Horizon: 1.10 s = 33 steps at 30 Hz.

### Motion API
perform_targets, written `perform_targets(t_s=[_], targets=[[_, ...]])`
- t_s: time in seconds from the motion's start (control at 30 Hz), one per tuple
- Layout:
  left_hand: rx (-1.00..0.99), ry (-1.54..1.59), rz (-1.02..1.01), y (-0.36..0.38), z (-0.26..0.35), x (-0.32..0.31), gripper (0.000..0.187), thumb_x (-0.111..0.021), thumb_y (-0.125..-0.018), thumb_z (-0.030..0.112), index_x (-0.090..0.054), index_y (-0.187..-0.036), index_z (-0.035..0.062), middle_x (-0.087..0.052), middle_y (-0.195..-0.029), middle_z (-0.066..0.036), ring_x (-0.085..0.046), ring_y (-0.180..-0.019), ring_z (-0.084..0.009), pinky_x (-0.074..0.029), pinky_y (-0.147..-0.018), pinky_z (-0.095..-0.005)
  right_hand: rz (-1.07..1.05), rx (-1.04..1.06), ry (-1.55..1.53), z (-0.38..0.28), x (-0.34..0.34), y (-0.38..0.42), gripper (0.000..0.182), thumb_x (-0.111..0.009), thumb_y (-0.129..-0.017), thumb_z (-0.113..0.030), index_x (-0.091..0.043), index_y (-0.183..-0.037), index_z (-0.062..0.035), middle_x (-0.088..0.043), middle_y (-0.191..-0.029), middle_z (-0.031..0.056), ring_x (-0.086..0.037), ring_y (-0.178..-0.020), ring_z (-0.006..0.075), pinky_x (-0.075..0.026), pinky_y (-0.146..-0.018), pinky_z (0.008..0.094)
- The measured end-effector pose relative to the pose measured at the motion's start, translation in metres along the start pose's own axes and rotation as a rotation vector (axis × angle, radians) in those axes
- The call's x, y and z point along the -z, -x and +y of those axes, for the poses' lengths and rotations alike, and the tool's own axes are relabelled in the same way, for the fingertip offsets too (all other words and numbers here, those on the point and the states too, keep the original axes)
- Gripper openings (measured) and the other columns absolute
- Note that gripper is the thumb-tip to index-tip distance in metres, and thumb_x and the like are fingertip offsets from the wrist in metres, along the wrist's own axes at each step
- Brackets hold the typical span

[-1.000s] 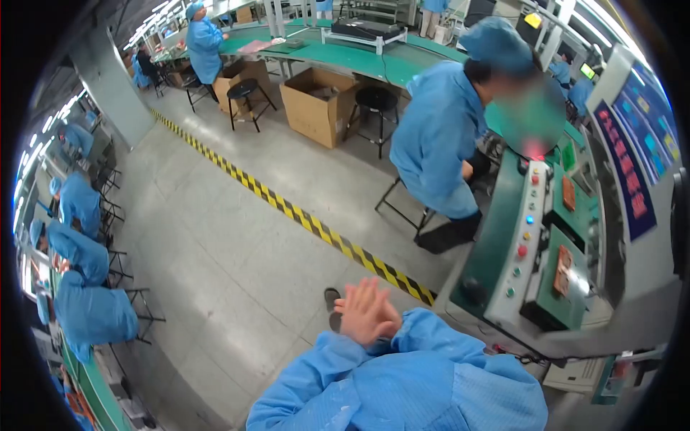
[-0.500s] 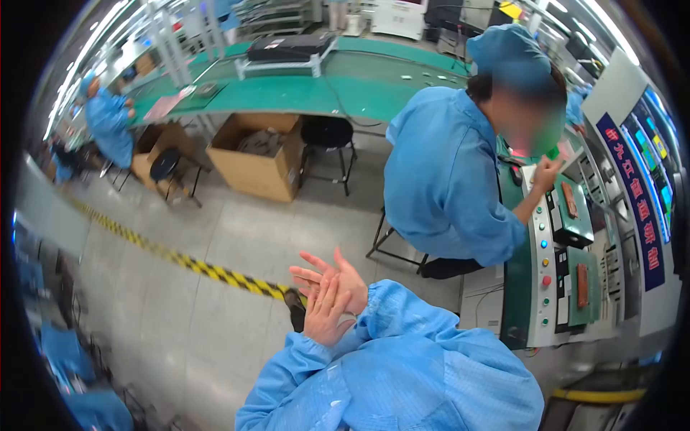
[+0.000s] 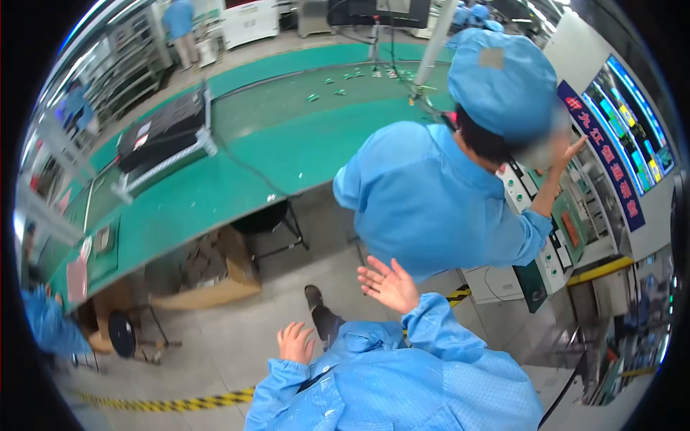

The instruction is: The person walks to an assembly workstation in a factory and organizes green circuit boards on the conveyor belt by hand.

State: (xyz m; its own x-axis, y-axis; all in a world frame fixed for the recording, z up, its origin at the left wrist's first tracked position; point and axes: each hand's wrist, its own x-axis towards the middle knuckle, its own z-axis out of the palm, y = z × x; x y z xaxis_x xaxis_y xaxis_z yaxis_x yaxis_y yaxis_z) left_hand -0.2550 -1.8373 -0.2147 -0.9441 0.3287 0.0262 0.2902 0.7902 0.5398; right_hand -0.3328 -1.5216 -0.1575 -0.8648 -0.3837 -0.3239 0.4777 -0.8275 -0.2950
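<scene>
My right hand (image 3: 392, 287) is held out in front of me with its palm up and fingers apart, and nothing lies in it. It is just short of the back of a co-worker in a blue smock (image 3: 424, 194); I cannot make out any contact. Lower and to the left, my left hand (image 3: 295, 342) hangs over the floor with its fingers slightly bent and spread, also holding nothing. Both wrists come out of blue sleeves. One dark shoe (image 3: 313, 296) shows beyond the hands.
A green workbench (image 3: 266, 161) crosses ahead, bearing a black case-like unit (image 3: 164, 129) and small green pieces (image 3: 340, 92). Underneath are a cardboard box (image 3: 230, 269) and stools (image 3: 122, 334). At right stands a machine with a button panel (image 3: 552, 262) and screen (image 3: 632, 122). Floor tape (image 3: 172, 402) runs behind.
My hands were pressed together and have come apart, the right one outward. My view has turned and moved closer to the bench and co-worker. The co-worker's hand has risen toward the face.
</scene>
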Motion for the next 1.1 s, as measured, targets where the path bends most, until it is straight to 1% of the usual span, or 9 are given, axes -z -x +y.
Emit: perform_targets(t_s=[0.13, 0.2, 0.23, 0.3, 0.33, 0.4, 0.5, 0.7, 1.1], targets=[[0.034, 0.155, 0.071, -0.088, -0.057, 0.021, 0.030, -0.068, -0.074, 0.013, -0.065, -0.103, 0.0105, -0.056, -0.117, -0.014, -0.049, -0.111, -0.0340, -0.036, -0.097, -0.0452, 0.038, -0.056, -0.051, -0.020, -0.024, -0.104, 0.052, -0.039, -0.096, -0.042, -0.040, -0.135, -0.0071, -0.049, -0.129, 0.0204, -0.048, -0.117, 0.0335, -0.038, -0.099, 0.0438], [-0.054, 0.237, 0.110, -0.140, -0.086, 0.026, 0.033, -0.067, -0.074, 0.012, -0.064, -0.106, 0.0080, -0.057, -0.115, -0.016, -0.051, -0.107, -0.0359, -0.039, -0.095, -0.0423, -0.284, -0.109, -0.151, -0.019, -0.019, -0.178, 0.047, -0.039, -0.097, -0.036, -0.044, -0.130, -0.0030, -0.054, -0.124, 0.0204, -0.054, -0.111, 0.0318, -0.042, -0.096, 0.0416], [-0.072, 0.261, 0.030, -0.163, -0.116, 0.017, 0.038, -0.066, -0.074, 0.019, -0.062, -0.109, 0.0078, -0.054, -0.119, -0.019, -0.049, -0.109, -0.0375, -0.037, -0.095, -0.0471, -0.276, -0.116, -0.079, -0.026, -0.038, -0.201, 0.047, -0.041, -0.097, -0.038, -0.045, -0.129, -0.0042, -0.056, -0.122, 0.0182, -0.056, -0.107, 0.0270, -0.044, -0.093, 0.0389], [-0.223, 0.227, 0.030, -0.212, -0.133, 0.015, 0.037, -0.065, -0.070, 0.003, -0.061, -0.107, 0.0042, -0.059, -0.110, -0.017, -0.054, -0.105, -0.0342, -0.042, -0.092, -0.0421, -0.092, -0.153, 0.154, -0.046, -0.077, -0.230, 0.053, -0.043, -0.095, -0.045, -0.042, -0.134, -0.0086, -0.058, -0.120, 0.0111, -0.057, -0.103, 0.0175, -0.046, -0.089, 0.0315], [-0.280, 0.278, 0.035, -0.236, -0.121, 0.030, 0.032, -0.066, -0.075, 0.014, -0.062, -0.105, 0.0045, -0.060, -0.107, -0.017, -0.055, -0.100, -0.0367, -0.042, -0.090, -0.0460, -0.125, -0.135, 0.239, -0.054, -0.090, -0.242, 0.054, -0.043, -0.095, -0.046, -0.041, -0.135, -0.0095, -0.058, -0.119, 0.0090, -0.057, -0.102, 0.0166, -0.046, -0.089, 0.0308], [-0.320, 0.303, -0.082, -0.268, -0.136, 0.044, 0.043, -0.065, -0.080, 0.027, -0.060, -0.117, 0.0060, -0.057, -0.116, -0.020, -0.053, -0.106, -0.0413, -0.040, -0.094, -0.0478, -0.084, -0.082, 0.329, -0.066, -0.102, -0.261, 0.054, -0.043, -0.094, -0.048, -0.041, -0.134, -0.0117, -0.057, -0.119, 0.0084, -0.056, -0.101, 0.0164, -0.045, -0.089, 0.0314], [-0.351, 0.282, -0.098, -0.313, -0.135, 0.066, 0.036, -0.065, -0.070, 0.004, -0.062, -0.106, 0.0038, -0.060, -0.107, -0.017, -0.055, -0.103, -0.0341, -0.042, -0.091, -0.0424, -0.052, 0.063, 0.312, -0.075, -0.090, -0.268, 0.052, -0.043, -0.094, -0.049, -0.043, -0.132, -0.0132, -0.056, -0.121, 0.0088, -0.055, -0.105, 0.0171, -0.045, -0.091, 0.0331], [-0.482, 0.270, -0.133, -0.393, -0.163, 0.090, 0.036, -0.066, -0.068, 0.004, -0.063, -0.104, 0.0036, -0.060, -0.105, -0.018, -0.055, -0.101, -0.0353, -0.042, -0.089, -0.0433, 0.128, 0.233, 0.186, -0.084, -0.080, -0.273, 0.051, -0.044, -0.094, -0.047, -0.044, -0.132, -0.0131, -0.057, -0.118, 0.0066, -0.055, -0.104, 0.0166, -0.043, -0.093, 0.0327], [-0.460, 0.198, -0.188, -0.511, -0.169, 0.077, 0.042, -0.065, -0.070, 0.002, -0.060, -0.111, 0.0042, -0.057, -0.113, -0.019, -0.052, -0.107, -0.0360, -0.040, -0.094, -0.0443, 0.102, 0.281, 0.182, -0.133, -0.068, -0.340, 0.050, -0.044, -0.095, -0.046, -0.044, -0.132, -0.0127, -0.057, -0.118, 0.0068, -0.056, -0.103, 0.0166, -0.044, -0.090, 0.0321]])
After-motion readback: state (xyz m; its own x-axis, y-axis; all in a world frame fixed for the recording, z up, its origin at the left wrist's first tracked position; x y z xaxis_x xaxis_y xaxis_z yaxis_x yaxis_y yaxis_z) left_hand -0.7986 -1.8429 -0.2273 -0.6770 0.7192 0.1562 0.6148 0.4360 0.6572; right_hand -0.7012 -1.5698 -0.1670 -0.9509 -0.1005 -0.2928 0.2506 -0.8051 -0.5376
